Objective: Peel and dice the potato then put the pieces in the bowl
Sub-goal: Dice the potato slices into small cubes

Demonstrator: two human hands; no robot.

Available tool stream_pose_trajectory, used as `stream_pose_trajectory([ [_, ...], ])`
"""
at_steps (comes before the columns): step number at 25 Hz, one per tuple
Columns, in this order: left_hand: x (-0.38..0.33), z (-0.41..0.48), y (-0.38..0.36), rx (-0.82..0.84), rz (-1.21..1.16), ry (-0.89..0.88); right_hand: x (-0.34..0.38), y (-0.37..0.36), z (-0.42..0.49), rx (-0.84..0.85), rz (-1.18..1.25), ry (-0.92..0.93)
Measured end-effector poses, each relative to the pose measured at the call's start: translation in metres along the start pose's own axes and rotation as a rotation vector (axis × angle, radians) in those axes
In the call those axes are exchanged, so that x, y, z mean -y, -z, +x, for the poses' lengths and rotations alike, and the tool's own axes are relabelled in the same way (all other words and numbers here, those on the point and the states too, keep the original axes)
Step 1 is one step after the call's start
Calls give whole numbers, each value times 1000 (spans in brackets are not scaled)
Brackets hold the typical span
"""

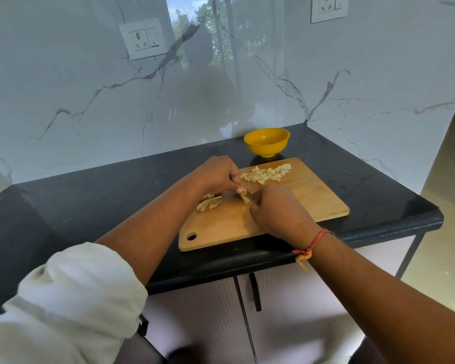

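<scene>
Potato strips (pixel 211 202) in a small pile on the left part of a wooden cutting board (pixel 313 203), pale with a bit of brown, lying flat. Just above and partly over them, the left hand (pixel 216 174), palm down, fingers curled under. Thumb and fingertips pinching a thin potato piece (pixel 244 196) just over the board. Right beside that piece, a small grey bit of a knife (pixel 250 200) poking out, the rest hidden. Lower down, under the black counter (pixel 378 195), a black cupboard handle (pixel 255 291) standing up straight. Back up on the board, diced bits (pixel 265 174) heaped near the far edge, small and pale, apart from the strips. Behind them, off the board and just beside its far edge, a yellow bowl (pixel 267 143) sitting upright on the counter. Something small and dark inside it; cannot tell what. Nearer, the right hand (pixel 279 210), closed tight like a fist round the knife, knuckles up, close against the pinched piece. Red thread (pixel 316 240) tied round the right wrist, yellow ends hanging down. Further right, the right end of the board, then the rounded corner of the counter. High on the marble wall, a white socket (pixel 329 7).
</scene>
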State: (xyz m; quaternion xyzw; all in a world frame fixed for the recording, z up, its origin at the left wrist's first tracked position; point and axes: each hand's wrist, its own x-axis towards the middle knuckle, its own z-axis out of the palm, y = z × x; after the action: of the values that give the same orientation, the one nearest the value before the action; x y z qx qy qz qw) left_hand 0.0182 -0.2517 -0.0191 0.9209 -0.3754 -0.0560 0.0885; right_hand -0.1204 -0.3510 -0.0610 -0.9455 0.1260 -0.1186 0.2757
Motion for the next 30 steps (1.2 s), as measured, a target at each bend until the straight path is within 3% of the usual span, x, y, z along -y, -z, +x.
stream_pose_trajectory([
  [22,-6,4,-7,-5,108,-7,11,9,-26,128,-139,-48],
  [30,-2,-1,-6,6,69,-34,14,1,-27,194,-445,-29],
])
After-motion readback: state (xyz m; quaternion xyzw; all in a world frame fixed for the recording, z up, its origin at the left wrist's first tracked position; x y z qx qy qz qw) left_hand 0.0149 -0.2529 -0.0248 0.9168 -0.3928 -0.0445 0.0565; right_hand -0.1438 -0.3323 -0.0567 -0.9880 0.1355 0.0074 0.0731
